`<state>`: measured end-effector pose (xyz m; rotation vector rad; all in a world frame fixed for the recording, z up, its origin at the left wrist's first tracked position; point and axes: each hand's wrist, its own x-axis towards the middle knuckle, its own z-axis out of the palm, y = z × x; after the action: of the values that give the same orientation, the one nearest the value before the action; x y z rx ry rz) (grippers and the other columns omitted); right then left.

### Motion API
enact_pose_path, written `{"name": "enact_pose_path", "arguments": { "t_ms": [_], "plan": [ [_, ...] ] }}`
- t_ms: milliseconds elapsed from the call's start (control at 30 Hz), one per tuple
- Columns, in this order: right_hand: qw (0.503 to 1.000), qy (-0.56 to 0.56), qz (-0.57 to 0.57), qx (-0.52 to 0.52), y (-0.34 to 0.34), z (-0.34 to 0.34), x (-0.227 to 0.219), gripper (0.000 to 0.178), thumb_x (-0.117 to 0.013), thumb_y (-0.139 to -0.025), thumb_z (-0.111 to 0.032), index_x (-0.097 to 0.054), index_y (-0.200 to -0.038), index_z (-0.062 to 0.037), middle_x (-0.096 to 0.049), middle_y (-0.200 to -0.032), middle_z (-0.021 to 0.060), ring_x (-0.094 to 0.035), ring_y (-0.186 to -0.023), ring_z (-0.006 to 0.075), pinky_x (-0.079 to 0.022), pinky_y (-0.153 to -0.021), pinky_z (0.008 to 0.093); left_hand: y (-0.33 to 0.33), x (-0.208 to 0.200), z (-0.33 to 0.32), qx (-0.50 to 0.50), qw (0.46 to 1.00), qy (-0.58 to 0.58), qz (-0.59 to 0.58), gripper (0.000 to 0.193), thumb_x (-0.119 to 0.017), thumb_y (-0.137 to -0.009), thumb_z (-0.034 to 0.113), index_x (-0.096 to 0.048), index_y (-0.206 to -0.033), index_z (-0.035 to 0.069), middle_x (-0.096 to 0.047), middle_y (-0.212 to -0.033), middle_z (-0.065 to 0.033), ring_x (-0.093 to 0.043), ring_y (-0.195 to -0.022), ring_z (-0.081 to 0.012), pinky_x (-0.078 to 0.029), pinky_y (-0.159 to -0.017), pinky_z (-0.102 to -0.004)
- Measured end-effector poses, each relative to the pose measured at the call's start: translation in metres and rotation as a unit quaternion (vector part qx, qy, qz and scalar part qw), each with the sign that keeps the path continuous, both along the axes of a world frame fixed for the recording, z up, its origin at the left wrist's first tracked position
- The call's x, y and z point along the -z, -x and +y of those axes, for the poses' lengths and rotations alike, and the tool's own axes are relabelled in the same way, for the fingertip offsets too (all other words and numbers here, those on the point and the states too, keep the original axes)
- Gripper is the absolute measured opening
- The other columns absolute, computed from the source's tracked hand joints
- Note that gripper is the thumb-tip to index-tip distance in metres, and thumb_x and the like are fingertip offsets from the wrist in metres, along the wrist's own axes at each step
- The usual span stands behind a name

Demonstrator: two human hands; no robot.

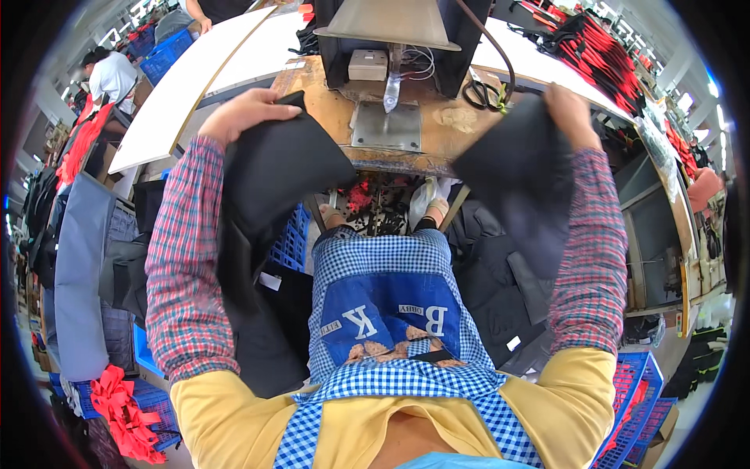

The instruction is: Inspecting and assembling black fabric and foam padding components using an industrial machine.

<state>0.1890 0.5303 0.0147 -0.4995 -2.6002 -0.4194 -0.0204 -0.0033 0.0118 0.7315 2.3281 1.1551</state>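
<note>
Nearest, on the near side of the metal plate (387, 125), a blue gingham apron (380, 259) is spreading; heaped black fabric (488, 289) is lying to the near right of the plate, and a blue crate (291, 241) is standing to its near left. Left hand (251, 113), left of the plate: thumb and fingers are pinching the upper edge of the left black piece (293, 160), which is hanging with one corner near the plate's near left corner. Right hand (570, 116), right of the plate, blurred: it is gripping the right black piece (516, 148) by its upper right part, the exact finger placement not being readable. Scissors (482, 94) are lying to the plate's right. Beyond the plate, slightly left, a pale box (367, 65) is sitting. Farther, a red-and-black stack (598, 61) is lying far right of the plate; a co-worker in white (113, 78) is bending far left of it.
</note>
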Motion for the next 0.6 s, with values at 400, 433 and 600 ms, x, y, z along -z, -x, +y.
{"name": "enact_pose_path", "arguments": {
  "t_ms": [400, 433, 600],
  "plan": [
    [0.651, 0.602, -0.214, -0.411, -0.118, -0.278, -0.027, 0.032, -0.067, -0.091, -0.022, -0.063, -0.113, 0.0014, -0.069, -0.098, 0.0026, -0.06, -0.09, 0.0076, -0.05, -0.081, 0.0281, -0.19, -0.019, 0.027, 0.254, 0.967, -0.035, -0.011, 0.053, -0.056, -0.096, 0.048, -0.062, -0.101, -0.004, -0.061, -0.082, -0.0025, -0.055, -0.076, -0.0092, -0.047, -0.068, -0.0277],
    [0.69, 0.57, -0.21, -0.393, -0.129, -0.27, -0.043, 0.029, -0.069, -0.09, -0.018, -0.063, -0.111, 0.0013, -0.069, -0.095, 0.0031, -0.06, -0.088, 0.0082, -0.051, -0.078, 0.0275, -0.19, -0.027, 0.015, 0.286, 0.956, 0.068, -0.023, 0.058, -0.054, -0.096, 0.052, -0.063, -0.098, -0.005, -0.06, -0.077, -0.0045, -0.054, -0.073, -0.0109, -0.046, -0.066, -0.03],
    [0.765, 0.507, -0.116, -0.381, -0.177, -0.211, -0.099, 0.028, -0.067, -0.084, -0.01, -0.063, -0.107, 0.0068, -0.069, -0.091, 0.0052, -0.063, -0.084, 0.0108, -0.049, -0.077, 0.0252, -0.195, -0.009, -0.031, 0.33, 0.923, 0.185, 0.072, 0.065, -0.049, -0.095, 0.059, -0.066, -0.107, -0.003, -0.066, -0.086, -0.0116, -0.062, -0.084, -0.0207, -0.048, -0.076, -0.0333]
  ]
}}
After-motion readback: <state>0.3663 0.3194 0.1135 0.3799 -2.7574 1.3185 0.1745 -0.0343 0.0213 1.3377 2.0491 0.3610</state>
